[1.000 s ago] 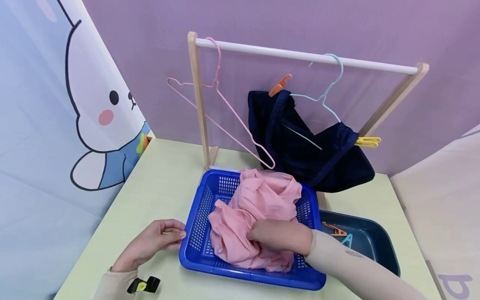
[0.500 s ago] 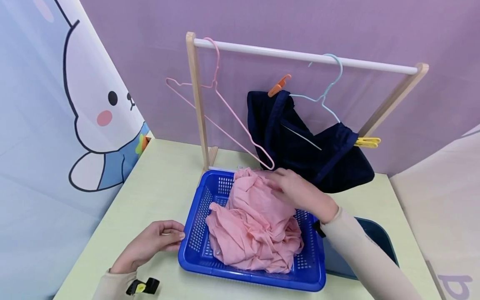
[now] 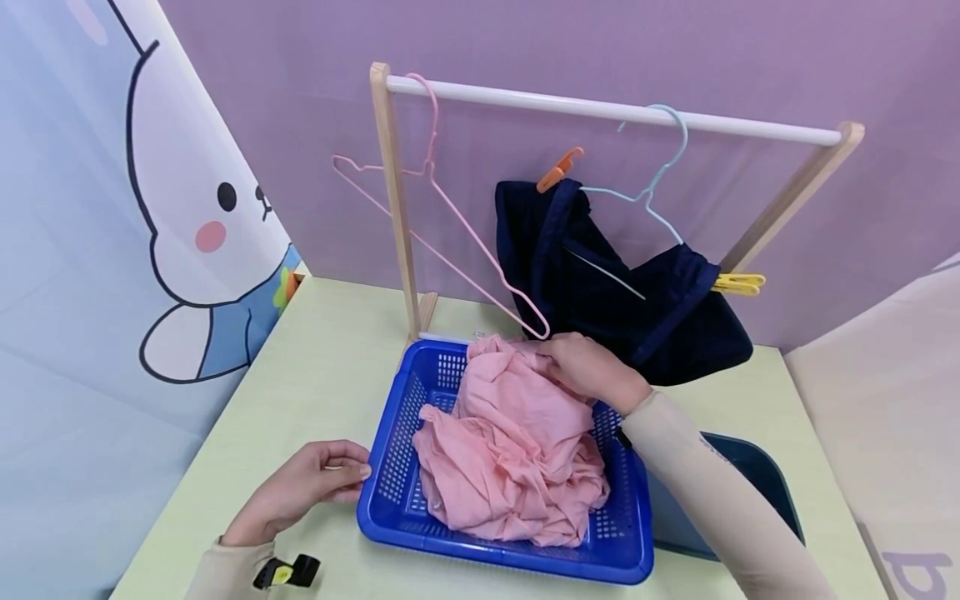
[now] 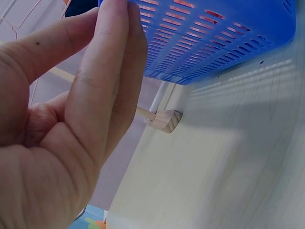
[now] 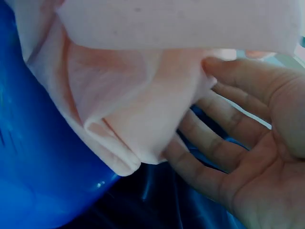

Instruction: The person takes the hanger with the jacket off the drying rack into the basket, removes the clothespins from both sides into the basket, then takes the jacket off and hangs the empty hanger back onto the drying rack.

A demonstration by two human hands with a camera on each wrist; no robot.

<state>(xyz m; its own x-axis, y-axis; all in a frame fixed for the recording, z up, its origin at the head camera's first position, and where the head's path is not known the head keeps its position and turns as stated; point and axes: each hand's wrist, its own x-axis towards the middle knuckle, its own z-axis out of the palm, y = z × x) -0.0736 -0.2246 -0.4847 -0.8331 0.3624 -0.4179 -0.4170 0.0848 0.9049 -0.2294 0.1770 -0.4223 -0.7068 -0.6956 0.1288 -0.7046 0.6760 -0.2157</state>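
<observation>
A crumpled pink garment (image 3: pixel 517 450) lies in a blue plastic basket (image 3: pixel 506 554). My right hand (image 3: pixel 592 371) is at the far right part of the heap and pinches a fold. In the right wrist view the garment's fold (image 5: pixel 138 100) runs between thumb and fingers, with the fingers (image 5: pixel 209 138) behind the cloth. My left hand (image 3: pixel 307 483) holds the basket's left rim with its fingertips. From the left wrist view, the left hand's fingers (image 4: pixel 95 81) reach up to the rim beside the slotted basket wall (image 4: pixel 190 33).
Behind the basket stands a wood-and-white rack (image 3: pixel 600 104). A pink hanger (image 3: pixel 480 237) and a blue hanger (image 3: pixel 652 192) hang from it. Navy clothing (image 3: pixel 600 283) carries an orange clip (image 3: pixel 558 171) and a yellow clip (image 3: pixel 738 284). A dark teal tray (image 3: pixel 757 467) sits right.
My right hand has moved from the middle of the pink garment to its far right edge, and its fingers have closed on the cloth. The left hand stays at the rim.
</observation>
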